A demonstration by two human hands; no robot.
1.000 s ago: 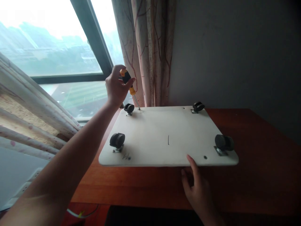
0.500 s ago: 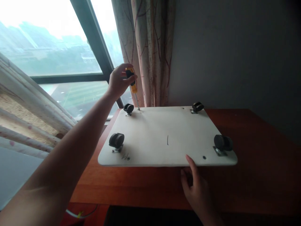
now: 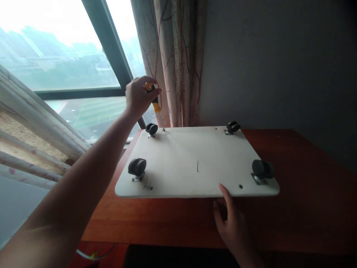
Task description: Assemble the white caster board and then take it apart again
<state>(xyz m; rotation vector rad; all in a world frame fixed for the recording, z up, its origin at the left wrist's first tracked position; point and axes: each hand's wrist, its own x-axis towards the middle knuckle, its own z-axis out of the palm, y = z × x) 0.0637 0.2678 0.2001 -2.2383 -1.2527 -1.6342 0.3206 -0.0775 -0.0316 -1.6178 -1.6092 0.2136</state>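
The left hand [image 3: 138,96] grips a screwdriver [image 3: 156,105] at a screw [image 3: 164,130]. The right hand [image 3: 233,222], loosely open, touches the white board [image 3: 178,160].

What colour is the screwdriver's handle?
The screwdriver's handle is yellow with black sections, seen best in the head view.

Single head cam, set above near side of desk [image 3: 167,217], facing fwd & angled down; fairly close, w/ white board [image 3: 178,154] whole mid-view, window [image 3: 69,59] L, grey wall [image 3: 279,70] far R.
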